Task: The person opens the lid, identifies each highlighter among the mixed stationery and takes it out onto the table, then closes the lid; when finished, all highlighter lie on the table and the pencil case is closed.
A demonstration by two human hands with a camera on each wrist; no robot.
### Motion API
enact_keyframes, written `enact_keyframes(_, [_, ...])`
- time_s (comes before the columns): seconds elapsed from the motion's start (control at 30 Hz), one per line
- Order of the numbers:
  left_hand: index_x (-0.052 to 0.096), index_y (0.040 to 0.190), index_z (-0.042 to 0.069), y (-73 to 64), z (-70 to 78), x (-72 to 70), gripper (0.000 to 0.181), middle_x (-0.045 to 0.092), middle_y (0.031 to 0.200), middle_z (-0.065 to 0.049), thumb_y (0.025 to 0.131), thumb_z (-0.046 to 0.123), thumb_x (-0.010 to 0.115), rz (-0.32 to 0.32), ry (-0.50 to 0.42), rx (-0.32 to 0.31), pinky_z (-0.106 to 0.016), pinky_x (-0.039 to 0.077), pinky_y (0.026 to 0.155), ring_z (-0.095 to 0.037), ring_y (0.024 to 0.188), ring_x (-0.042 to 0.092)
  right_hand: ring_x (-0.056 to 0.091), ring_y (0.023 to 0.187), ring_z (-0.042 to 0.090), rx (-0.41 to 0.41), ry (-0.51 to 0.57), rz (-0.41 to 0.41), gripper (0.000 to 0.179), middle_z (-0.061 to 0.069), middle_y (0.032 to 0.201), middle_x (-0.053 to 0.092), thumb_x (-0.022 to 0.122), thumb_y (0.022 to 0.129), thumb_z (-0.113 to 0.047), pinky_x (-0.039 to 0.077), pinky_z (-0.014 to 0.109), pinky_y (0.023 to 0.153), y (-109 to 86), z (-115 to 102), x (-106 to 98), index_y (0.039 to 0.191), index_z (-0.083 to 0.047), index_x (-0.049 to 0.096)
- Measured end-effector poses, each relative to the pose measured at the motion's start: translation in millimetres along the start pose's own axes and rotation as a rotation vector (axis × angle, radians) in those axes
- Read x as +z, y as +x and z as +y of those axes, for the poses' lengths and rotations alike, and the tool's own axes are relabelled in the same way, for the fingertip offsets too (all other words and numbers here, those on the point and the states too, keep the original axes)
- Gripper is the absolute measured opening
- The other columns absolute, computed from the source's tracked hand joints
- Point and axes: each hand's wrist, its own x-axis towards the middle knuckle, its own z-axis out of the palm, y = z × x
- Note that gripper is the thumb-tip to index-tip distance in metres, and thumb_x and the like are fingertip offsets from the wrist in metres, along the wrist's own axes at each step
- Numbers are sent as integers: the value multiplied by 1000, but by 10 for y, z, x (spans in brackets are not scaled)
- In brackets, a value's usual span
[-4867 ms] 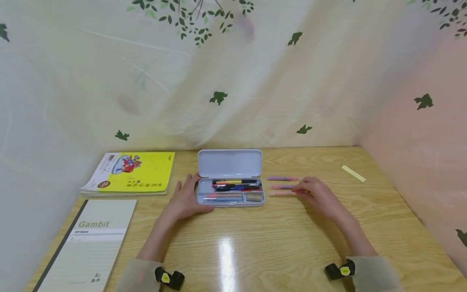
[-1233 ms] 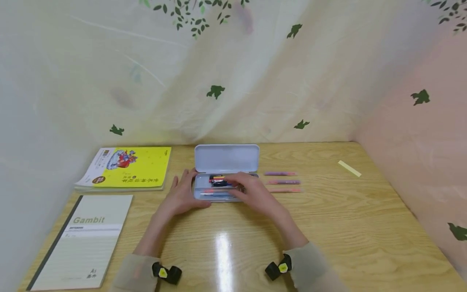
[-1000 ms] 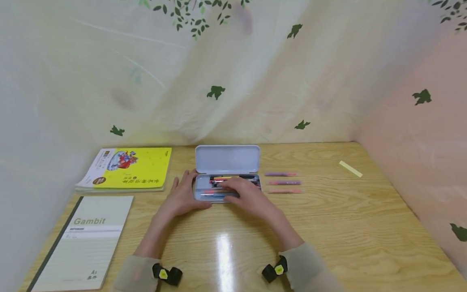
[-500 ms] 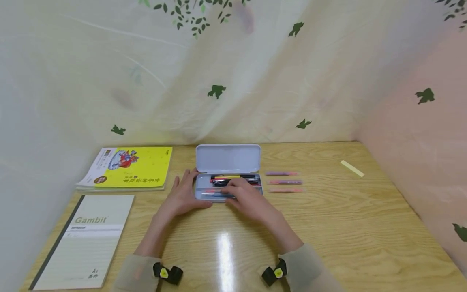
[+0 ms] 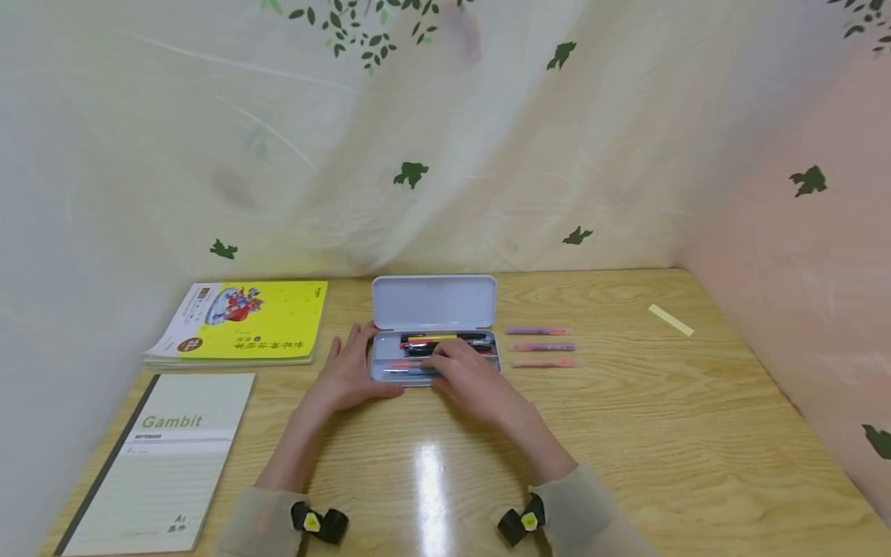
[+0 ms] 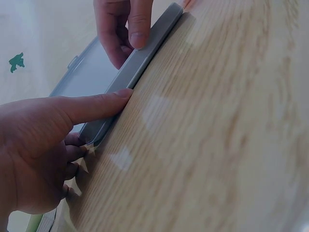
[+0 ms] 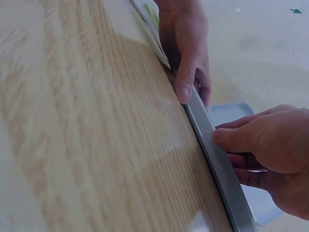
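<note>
A pale blue pencil case lies with its lid up. My left hand grips its left end, thumb along the front wall and fingers around the side, as the left wrist view also shows. My right hand reaches into the front compartment, fingertips at the pink and blue pens. In the right wrist view, the right thumb lies at the front wall and the other fingers dip behind it. That wall hides the fingertips, so I cannot tell whether they pinch a pen. Several dark pens and a yellow one fill the back compartment.
Three pens lie in a row right of the case: a purple one, a darker purple one and a peach one. A pale yellow strip lies far right. Yellow books and a Gambit notebook lie left.
My right hand has left the peach pen on the table and come left into the case. Lately it has shifted from the back compartment to the front one. My left hand stays on the case.
</note>
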Motion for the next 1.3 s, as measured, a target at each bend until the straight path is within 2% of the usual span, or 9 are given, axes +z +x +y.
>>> enact_keyframes(0.4, [22,160,9,5,-11,8,112,21,170,-22,77,44,88,-3,10,-7,-64,-3,130,-46,160,9,55,115,21,26,-53,-42,23,5,123,61,59,104,-15,50,38,105,-1,-12,38,126,-9,65])
enact_keyframes(0.8, [23,159,9,-1,4,-9,111,21,170,-23,76,45,88,-4,7,-7,-65,-3,129,-47,160,8,56,118,22,19,-30,-21,23,6,123,62,60,104,-14,49,39,108,-5,-27,38,126,-9,65])
enact_keyframes(1.3, [23,160,10,3,-2,6,111,21,170,-22,76,43,89,-5,3,-10,-64,-4,130,-46,160,7,54,117,21,32,-62,-32,24,4,124,60,59,104,-17,48,40,109,-7,-44,58,127,-11,64])
